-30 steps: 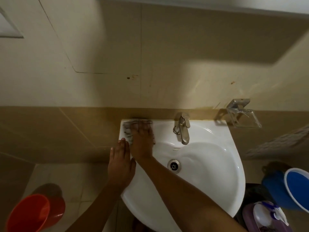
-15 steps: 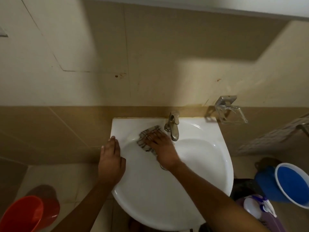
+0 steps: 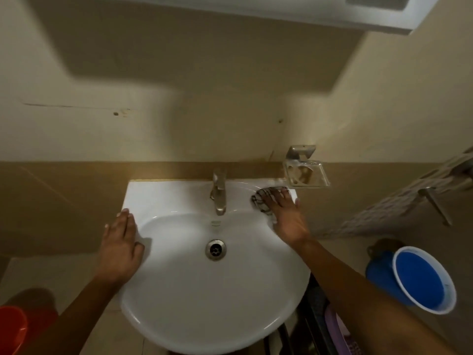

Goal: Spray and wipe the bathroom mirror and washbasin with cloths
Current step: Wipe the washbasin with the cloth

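A white washbasin (image 3: 194, 298) hangs on the beige tiled wall, with a metal tap (image 3: 219, 193) at its back and a drain (image 3: 215, 249) in the bowl. My right hand (image 3: 284, 213) presses a checked cloth (image 3: 262, 199) flat onto the basin's back right corner, just under the soap dish. My left hand (image 3: 121, 248) lies flat on the basin's left rim, fingers together, holding nothing. The underside of a white mirror cabinet (image 3: 332, 14) shows at the top.
A clear soap dish (image 3: 305, 175) on a metal bracket sticks out of the wall right of the tap. A blue bucket (image 3: 422, 283) stands on the floor at right, a red bucket (image 3: 11, 329) at bottom left. A purple basket (image 3: 337, 334) sits beside the basin.
My right hand swept the cloth from the basin's back left corner, past the tap, to the back right corner. My left hand stayed on the left rim. The view shifted upward.
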`<action>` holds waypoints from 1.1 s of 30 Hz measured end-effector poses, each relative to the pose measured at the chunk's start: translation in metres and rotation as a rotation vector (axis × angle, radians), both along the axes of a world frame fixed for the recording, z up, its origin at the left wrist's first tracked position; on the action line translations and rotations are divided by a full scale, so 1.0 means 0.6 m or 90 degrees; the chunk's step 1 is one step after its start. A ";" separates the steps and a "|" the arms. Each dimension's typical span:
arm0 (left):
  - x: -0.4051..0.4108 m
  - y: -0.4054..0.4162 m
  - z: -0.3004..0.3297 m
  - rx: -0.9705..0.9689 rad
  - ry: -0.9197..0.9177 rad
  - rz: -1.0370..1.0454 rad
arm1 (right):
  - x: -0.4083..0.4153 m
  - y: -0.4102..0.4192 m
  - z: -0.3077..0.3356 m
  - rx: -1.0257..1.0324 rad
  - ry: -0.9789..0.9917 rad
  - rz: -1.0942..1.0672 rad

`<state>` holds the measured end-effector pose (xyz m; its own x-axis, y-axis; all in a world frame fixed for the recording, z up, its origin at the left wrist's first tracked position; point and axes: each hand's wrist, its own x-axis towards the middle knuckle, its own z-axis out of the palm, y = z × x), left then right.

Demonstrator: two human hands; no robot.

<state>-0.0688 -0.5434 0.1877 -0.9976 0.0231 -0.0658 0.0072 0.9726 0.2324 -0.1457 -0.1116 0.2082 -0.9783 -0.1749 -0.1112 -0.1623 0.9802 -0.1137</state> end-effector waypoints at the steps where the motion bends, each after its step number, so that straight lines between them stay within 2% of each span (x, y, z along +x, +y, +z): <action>1: 0.000 0.001 0.000 -0.008 -0.001 0.001 | -0.007 -0.015 0.000 -0.017 0.002 -0.034; 3: 0.001 0.004 0.000 -0.026 0.008 0.005 | -0.023 -0.060 -0.008 -0.057 0.029 -0.080; 7: -0.001 0.000 -0.002 -0.047 0.024 -0.007 | -0.044 -0.140 -0.006 -0.047 0.014 -0.014; 12: -0.008 -0.001 -0.014 -0.042 -0.013 0.001 | -0.046 -0.088 -0.026 -0.018 0.084 0.103; 18: -0.014 -0.003 -0.014 -0.059 -0.036 0.003 | -0.031 0.022 -0.028 0.021 0.065 0.065; 25: -0.017 0.003 -0.002 -0.037 -0.043 0.029 | 0.049 0.063 -0.032 -0.049 0.056 -0.031; 33: -0.011 -0.004 0.016 -0.006 -0.056 -0.006 | 0.201 0.053 -0.029 -0.118 0.035 -0.150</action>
